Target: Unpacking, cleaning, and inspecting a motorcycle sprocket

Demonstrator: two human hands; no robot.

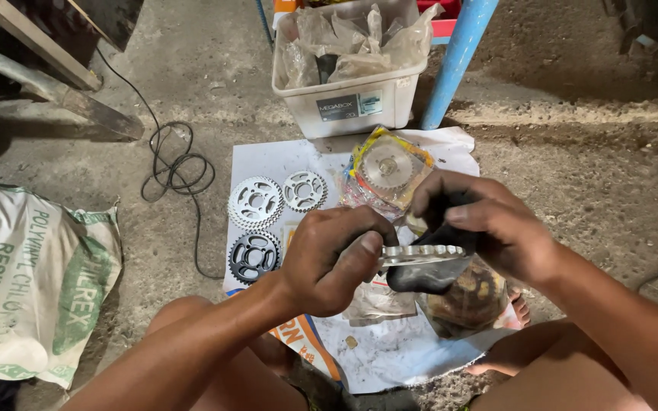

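Beyond both hands (420, 247) clamped on a sprocket (420, 255), white tub (344, 99) of crumpled plastic bags (352, 38).

At my left lies a big woven white sack (28, 281) with green print, slumped on the concrete floor (588, 175). Ahead of me stands a white plastic tub (348, 95) stuffed with crumpled clear plastic bags (359, 38); a small rectangular label (349, 106), dark on one half and pale on the other, sits on its front wall. Just before the tub, on the white sheet (276, 160), lies a clear packet (386, 173) with yellow and red edging, a sprocket showing through it.
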